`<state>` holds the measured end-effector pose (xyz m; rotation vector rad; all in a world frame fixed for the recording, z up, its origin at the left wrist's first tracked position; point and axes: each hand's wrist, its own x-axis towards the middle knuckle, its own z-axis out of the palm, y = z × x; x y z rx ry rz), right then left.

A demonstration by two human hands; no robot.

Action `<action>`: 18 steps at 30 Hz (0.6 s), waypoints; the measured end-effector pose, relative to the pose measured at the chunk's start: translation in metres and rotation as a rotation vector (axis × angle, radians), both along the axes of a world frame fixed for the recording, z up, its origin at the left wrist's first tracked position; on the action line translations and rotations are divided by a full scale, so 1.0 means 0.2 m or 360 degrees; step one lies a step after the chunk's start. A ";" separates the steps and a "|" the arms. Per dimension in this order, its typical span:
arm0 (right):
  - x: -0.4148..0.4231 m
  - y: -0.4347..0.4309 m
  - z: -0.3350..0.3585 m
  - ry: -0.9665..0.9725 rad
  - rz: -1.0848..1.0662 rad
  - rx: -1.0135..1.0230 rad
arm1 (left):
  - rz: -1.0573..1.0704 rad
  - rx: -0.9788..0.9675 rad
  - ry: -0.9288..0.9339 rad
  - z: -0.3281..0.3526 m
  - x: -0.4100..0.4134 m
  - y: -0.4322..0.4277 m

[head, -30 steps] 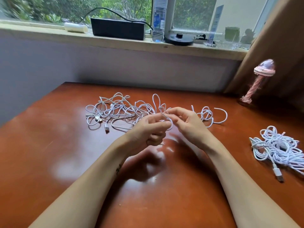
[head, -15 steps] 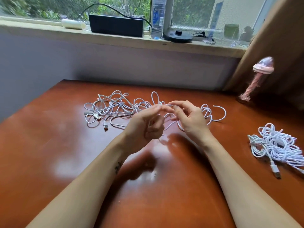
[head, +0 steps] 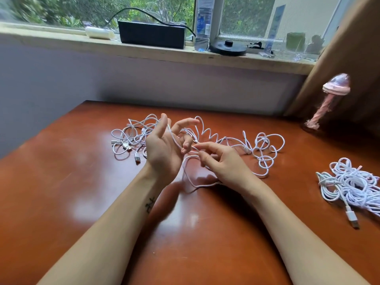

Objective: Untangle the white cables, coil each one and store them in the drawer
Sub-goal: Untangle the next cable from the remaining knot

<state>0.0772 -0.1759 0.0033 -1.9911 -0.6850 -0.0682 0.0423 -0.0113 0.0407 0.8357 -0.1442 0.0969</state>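
1. A person's left hand (head: pixel 164 149) is raised palm-up over the middle of the table (head: pixel 61 192). Its lower fingers are curled over one strand of the tangle of white cables (head: pixel 134 135), which crosses the palm, while thumb and forefinger stand apart above.
2. The right hand (head: pixel 224 164), just beside it, pinches a strand of the same tangle between thumb and forefinger. A slack loop drops from the two hands toward the near edge and touches the wood.
3. The tangle lies behind the hands with its long axis left to right, parallel to the far edge. A USB plug (head: pixel 137 157) at its left end points toward the camera.
4. Well apart, at the right edge, a second bundle of white cable (head: pixel 353 184) lies heaped — its connector (head: pixel 352 220) also points toward the near edge.
5. A black box (head: pixel 152 36) and a water bottle (head: pixel 202 23) stand on the windowsill (head: pixel 61 41).
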 end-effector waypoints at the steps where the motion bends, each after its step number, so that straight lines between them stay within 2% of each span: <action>1: 0.00 0.00 -0.01 0.0003 0.0007 -0.0063 | 0.0035 -0.0020 0.0001 0.00 0.00 0.01; 4: -0.02 0.00 -0.02 -0.0020 0.0009 -0.0212 | 0.0199 -0.0079 0.0076 -0.02 0.02 0.02; 7: -0.03 0.00 -0.02 -0.0030 0.0035 -0.0267 | 0.0266 -0.0300 0.0190 -0.02 0.05 0.04; 9: -0.04 0.00 -0.01 -0.0048 0.0044 -0.0323 | 0.0322 -0.0223 0.0213 -0.03 0.05 0.04; 11: -0.05 0.00 0.00 -0.0054 0.0045 -0.0320 | 0.0439 0.0113 0.0161 -0.05 0.06 0.02; 13: -0.05 0.00 0.02 -0.0081 0.0036 -0.0299 | 0.0544 0.0583 0.0072 -0.07 0.06 0.00; 16: -0.06 -0.02 0.05 -0.0148 0.0064 -0.0268 | 0.0641 0.1173 -0.0272 -0.14 0.07 -0.03; 18: -0.07 -0.03 0.06 -0.0012 0.0158 -0.0185 | 0.0674 0.1441 -0.0467 -0.17 0.06 -0.07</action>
